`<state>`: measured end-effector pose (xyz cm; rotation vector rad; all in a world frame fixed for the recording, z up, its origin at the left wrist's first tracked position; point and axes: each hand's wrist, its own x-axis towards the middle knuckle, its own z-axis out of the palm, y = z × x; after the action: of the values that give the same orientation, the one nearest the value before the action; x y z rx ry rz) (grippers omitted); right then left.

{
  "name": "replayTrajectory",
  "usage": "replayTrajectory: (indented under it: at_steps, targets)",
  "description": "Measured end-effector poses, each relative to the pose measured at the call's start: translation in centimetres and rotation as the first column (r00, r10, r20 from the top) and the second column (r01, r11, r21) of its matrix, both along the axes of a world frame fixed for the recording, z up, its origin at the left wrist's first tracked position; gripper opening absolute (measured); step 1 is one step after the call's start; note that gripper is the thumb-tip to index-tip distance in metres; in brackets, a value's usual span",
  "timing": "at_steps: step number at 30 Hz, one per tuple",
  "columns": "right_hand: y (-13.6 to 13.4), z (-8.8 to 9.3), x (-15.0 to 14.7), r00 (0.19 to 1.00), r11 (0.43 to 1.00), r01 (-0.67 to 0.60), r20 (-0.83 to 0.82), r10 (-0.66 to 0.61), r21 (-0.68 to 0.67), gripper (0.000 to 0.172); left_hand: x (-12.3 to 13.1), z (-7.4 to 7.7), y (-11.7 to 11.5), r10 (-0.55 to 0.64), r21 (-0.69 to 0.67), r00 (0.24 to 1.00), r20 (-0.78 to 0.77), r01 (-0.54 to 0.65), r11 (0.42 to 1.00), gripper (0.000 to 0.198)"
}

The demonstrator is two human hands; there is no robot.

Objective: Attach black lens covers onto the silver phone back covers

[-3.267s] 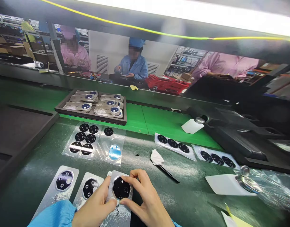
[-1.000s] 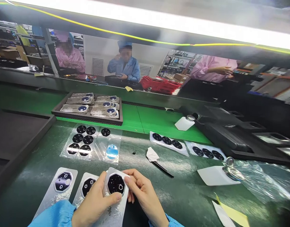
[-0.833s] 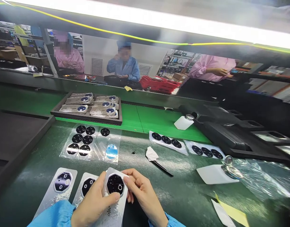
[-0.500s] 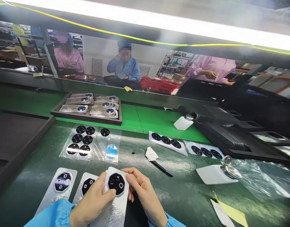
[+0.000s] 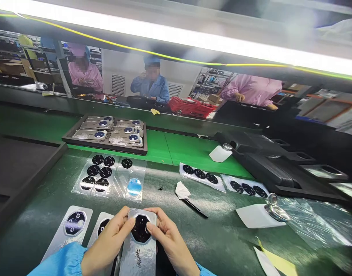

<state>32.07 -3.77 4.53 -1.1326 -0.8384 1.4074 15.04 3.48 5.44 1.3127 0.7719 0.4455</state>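
Note:
A silvery phone back cover (image 5: 138, 255) with dark lettering is held between my two hands, near the front of the bench. My left hand (image 5: 108, 239) grips its left edge, thumb on the rim of the black octagonal camera piece (image 5: 141, 230). From the other side my right hand (image 5: 170, 241) holds the cover, its thumb pressing on that piece's right part. Left of them lie two more silvery covers, one fully visible cover (image 5: 71, 226) and one partly hidden cover (image 5: 103, 222) behind my left hand, each with a dark camera piece.
A dark tray (image 5: 107, 147) of stacked covers stands behind. Clear sheets with black camera stickers (image 5: 98, 172) and more sticker strips (image 5: 200, 174) lie mid-bench. To the right are a white pump bottle (image 5: 254, 215), another bottle (image 5: 220, 153), black tweezers (image 5: 195, 208) and yellow paper (image 5: 279, 262). Co-workers sit beyond.
My right thumb has moved from the cover's upper right edge onto the black camera piece. My left thumb has shifted up, and lettering on the cover now shows.

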Motion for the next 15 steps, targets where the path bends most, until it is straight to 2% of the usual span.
replayTrajectory:
  at_steps: [4,8,12,15]
  targets:
    - [-0.1,-0.3,-0.7,0.999,1.0,0.011,0.039,-0.01,-0.008,0.042,0.5,0.3,0.2,0.045,-0.042,0.998,0.034,-0.044,0.998,0.042]
    - [0.0,-0.9,-1.4,0.999,1.0,0.023,-0.044,-0.022,0.014,0.041,0.6,0.1,-0.1,0.032,-0.048,0.999,0.021,-0.031,0.998,0.043]
    - [0.2,-1.2,-1.8,0.998,0.998,0.056,-0.035,-0.056,0.003,0.042,0.5,-0.5,-0.5,0.031,0.069,0.998,-0.054,-0.028,0.997,0.042]
    - [0.5,-1.0,-1.6,0.999,0.999,0.039,-0.02,-0.039,0.016,0.042,0.3,-0.4,-0.5,0.039,0.177,0.994,-0.106,-0.02,0.984,0.04]
